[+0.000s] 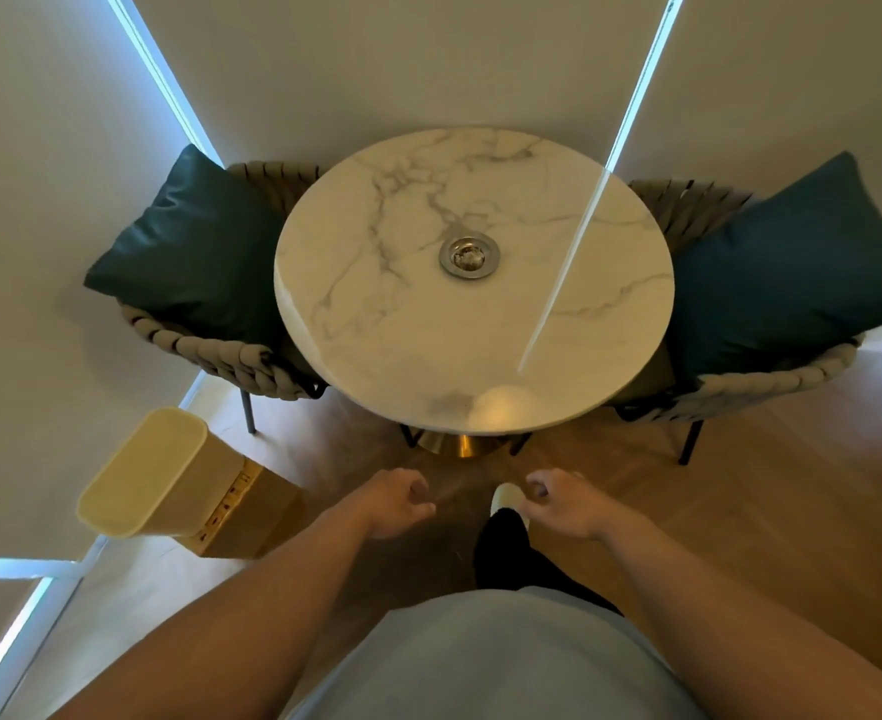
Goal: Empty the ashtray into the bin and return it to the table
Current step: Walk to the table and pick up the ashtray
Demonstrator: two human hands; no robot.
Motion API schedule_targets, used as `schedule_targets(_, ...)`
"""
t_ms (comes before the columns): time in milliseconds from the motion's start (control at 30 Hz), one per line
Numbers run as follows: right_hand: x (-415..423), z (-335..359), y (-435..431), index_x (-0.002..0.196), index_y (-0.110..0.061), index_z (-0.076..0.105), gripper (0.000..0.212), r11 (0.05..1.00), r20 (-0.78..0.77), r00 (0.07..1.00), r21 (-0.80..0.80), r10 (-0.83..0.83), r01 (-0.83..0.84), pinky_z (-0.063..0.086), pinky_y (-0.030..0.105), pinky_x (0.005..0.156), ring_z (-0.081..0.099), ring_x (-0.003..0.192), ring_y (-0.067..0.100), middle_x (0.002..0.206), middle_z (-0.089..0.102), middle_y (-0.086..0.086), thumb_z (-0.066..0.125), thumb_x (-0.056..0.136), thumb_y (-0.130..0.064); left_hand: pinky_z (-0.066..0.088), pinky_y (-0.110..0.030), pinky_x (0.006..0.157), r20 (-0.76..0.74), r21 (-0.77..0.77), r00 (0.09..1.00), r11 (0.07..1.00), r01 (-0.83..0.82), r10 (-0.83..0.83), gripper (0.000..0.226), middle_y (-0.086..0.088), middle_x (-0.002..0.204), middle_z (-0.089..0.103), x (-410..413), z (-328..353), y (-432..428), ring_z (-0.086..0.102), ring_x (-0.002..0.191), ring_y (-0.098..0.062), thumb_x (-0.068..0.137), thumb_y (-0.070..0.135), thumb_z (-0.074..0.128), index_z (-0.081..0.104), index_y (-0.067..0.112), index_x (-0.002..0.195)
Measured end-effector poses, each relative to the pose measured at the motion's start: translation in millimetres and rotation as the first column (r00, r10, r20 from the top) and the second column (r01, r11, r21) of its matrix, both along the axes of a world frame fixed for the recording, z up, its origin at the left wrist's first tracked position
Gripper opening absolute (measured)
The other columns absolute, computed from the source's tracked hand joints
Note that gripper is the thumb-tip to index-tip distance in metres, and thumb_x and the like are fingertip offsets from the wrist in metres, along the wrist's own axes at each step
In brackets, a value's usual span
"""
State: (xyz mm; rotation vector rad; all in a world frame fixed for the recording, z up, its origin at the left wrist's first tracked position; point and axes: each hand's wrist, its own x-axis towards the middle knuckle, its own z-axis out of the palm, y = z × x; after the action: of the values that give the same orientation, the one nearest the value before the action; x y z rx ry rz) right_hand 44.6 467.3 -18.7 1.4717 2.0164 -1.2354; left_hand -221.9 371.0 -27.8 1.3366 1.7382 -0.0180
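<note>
At frame centre, the round silver metal ashtray (469,257) sits on the round white marble table (402,324), seemingly full — I'd say nothing is done yet. My left hand (395,504) and right hand (558,504) hang loosely curled, empty. Cream plastic bin (153,470) waits lower left.

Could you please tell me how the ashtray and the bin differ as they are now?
The small round silver metal ashtray sits mid-way on the round white marble table; the tall cream rectangular bin stands on the floor at the left. The ashtray holds pale debris; the bin's lid is closed. Neither is being touched.
</note>
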Motion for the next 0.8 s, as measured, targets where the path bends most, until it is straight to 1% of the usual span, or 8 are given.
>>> schedule_targets(67,-6,0,30,0.144,-0.014,0.04,0.075,0.999,-0.006,0.999,-0.006,0.031,-0.031,0.043,0.038,0.105,0.045,0.132,0.025,0.141,0.051,0.009,0.057,0.086,-0.058,0.05,-0.035,0.095,-0.004,-0.006,1.0,1.0,-0.009,0.009,0.043,0.0,0.124,0.061,-3,2,27,0.059,0.108,-0.016,0.091,0.045,0.061,0.056,0.024,0.128)
schedule_targets(133,-11,1,62,0.145,-0.012,0.04,0.074,0.998,-0.032,0.998,-0.019,0.051,-0.052,0.042,0.032,0.101,0.046,0.131,0.024,0.142,0.051,0.009,0.057,0.088,-0.055,0.05,-0.033,0.095,-0.001,-0.001,1.0,1.0,-0.025,0.025,0.044,-0.001,0.124,0.062,-6,5,58,0.06,0.108,-0.016,0.091,0.044,0.061,0.056,0.021,0.128)
schedule_targets(200,-15,4,93,0.145,-0.013,0.039,0.073,0.998,-0.056,0.997,-0.032,0.05,-0.052,0.042,0.03,0.098,0.05,0.128,0.024,0.142,0.051,0.011,0.058,0.088,-0.054,0.048,-0.028,0.091,0.012,0.011,0.999,0.999,-0.049,0.049,0.04,-0.001,0.122,0.063,-7,8,88,0.059,0.103,-0.013,0.091,0.043,0.062,0.057,0.021,0.124)
schedule_targets(267,-20,6,122,0.145,-0.014,0.039,0.072,0.996,-0.061,0.995,-0.041,0.074,-0.077,0.042,0.031,0.099,0.051,0.127,0.024,0.142,0.051,0.012,0.057,0.089,-0.055,0.046,-0.026,0.087,0.025,0.011,0.997,0.997,-0.071,0.07,0.036,-0.001,0.12,0.064,-6,10,116,0.059,0.1,-0.013,0.091,0.042,0.062,0.057,0.023,0.122)
schedule_targets(333,-26,9,150,0.146,-0.014,0.038,0.073,0.993,-0.063,0.993,-0.042,0.104,-0.106,0.041,0.031,0.099,0.051,0.127,0.024,0.142,0.051,0.011,0.057,0.089,-0.056,0.046,-0.026,0.085,0.026,-0.004,0.996,0.997,-0.08,0.08,0.037,0.0,0.119,0.064,-4,12,142,0.059,0.1,-0.014,0.091,0.042,0.062,0.058,0.023,0.122)
schedule_targets(500,-39,12,209,0.146,-0.015,0.038,0.074,0.992,-0.074,0.99,-0.018,0.123,-0.125,0.04,0.03,0.097,0.052,0.125,0.024,0.141,0.052,0.009,0.056,0.088,-0.058,0.047,-0.028,0.089,0.012,-0.021,0.993,0.993,-0.116,0.116,0.042,-0.001,0.12,0.063,0,17,195,0.059,0.101,-0.015,0.09,0.042,0.063,0.057,0.021,0.126)
schedule_targets(667,-56,12,245,0.145,-0.015,0.04,0.073,0.989,-0.07,0.987,-0.016,0.148,-0.149,0.041,0.03,0.094,0.054,0.123,0.023,0.138,0.054,0.009,0.057,0.088,-0.057,0.049,-0.033,0.094,0.018,-0.037,0.992,0.991,-0.125,0.126,0.045,0.0,0.122,0.061,-8,25,227,0.06,0.105,-0.016,0.09,0.043,0.062,0.056,0.02,0.129)
schedule_targets(800,-77,13,268,0.144,-0.014,0.041,0.071,0.99,-0.077,0.988,-0.004,0.137,-0.138,0.038,0.027,0.09,0.054,0.122,0.025,0.138,0.054,0.01,0.058,0.089,-0.054,0.049,-0.034,0.094,0.021,-0.017,0.993,0.994,-0.112,0.112,0.046,-0.002,0.121,0.061,-30,27,255,0.06,0.106,-0.018,0.09,0.042,0.063,0.056,0.018,0.129)
